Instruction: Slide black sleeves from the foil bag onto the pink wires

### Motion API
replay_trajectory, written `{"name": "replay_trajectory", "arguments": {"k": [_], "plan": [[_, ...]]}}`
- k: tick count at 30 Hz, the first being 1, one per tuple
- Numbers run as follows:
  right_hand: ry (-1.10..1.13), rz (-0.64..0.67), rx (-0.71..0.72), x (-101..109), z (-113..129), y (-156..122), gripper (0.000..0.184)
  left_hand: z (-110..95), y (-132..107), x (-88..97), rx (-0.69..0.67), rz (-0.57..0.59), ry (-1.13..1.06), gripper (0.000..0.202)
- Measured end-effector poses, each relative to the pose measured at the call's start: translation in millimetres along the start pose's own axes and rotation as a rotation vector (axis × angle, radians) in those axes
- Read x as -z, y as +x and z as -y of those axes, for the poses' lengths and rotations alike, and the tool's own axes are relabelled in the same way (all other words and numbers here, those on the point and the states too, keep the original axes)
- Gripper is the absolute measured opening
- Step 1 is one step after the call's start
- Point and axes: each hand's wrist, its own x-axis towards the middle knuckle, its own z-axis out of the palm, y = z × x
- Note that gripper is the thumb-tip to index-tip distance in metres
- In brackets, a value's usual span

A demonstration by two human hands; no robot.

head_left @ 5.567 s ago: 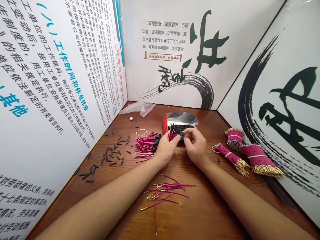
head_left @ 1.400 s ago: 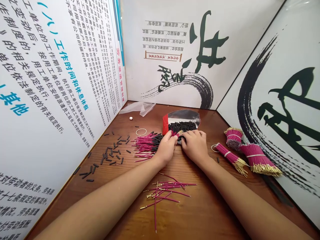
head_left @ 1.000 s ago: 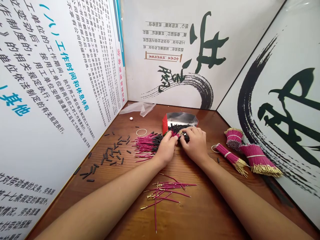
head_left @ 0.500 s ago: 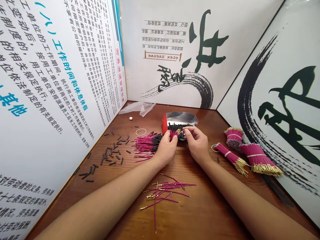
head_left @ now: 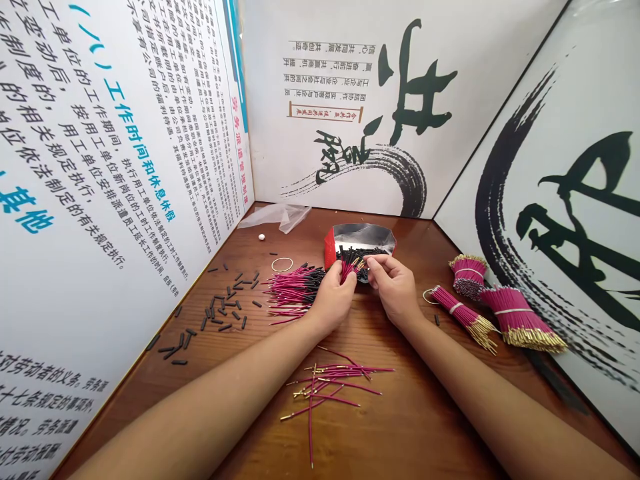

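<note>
My left hand [head_left: 336,293] is closed around a small bunch of magenta wires [head_left: 349,268], some tipped with gold terminals and some with black sleeves. Thumb and forefinger of my right hand [head_left: 393,283] are pinched together close to the gold tips; whatever sits between them is too small to make out. Just behind both hands stands a red box with a silvery inside [head_left: 364,236], holding many black sleeves [head_left: 375,255]. A pile of magenta wires with black ends [head_left: 290,288] lies left of my left hand.
Loose black sleeves [head_left: 220,310] are scattered at the left. Loose magenta wires [head_left: 335,383] lie between my forearms. Banded wire bundles [head_left: 517,317] rest at the right. A clear plastic bag [head_left: 283,217] and a rubber band [head_left: 282,265] lie farther back. Printed panels enclose the table [head_left: 400,427].
The fingertips of my right hand have shifted very slightly at the wire tips. In the left hand's bunch, the black and gold ends show a little differently. Everything else stays put.
</note>
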Motion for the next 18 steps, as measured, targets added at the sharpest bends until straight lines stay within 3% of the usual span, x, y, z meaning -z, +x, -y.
{"name": "replay_trajectory", "arguments": {"k": [10,18], "plan": [[-0.043,0.104,0.013,-1.9,4.5,-5.8,0.030,4.2,4.2,1.7,-0.120,0.040,0.021,0.001],[-0.064,0.067,0.060,-2.9,-3.4,-8.7,0.031,0.6,2.1,0.9,-0.066,0.014,-0.043,0.007]]}}
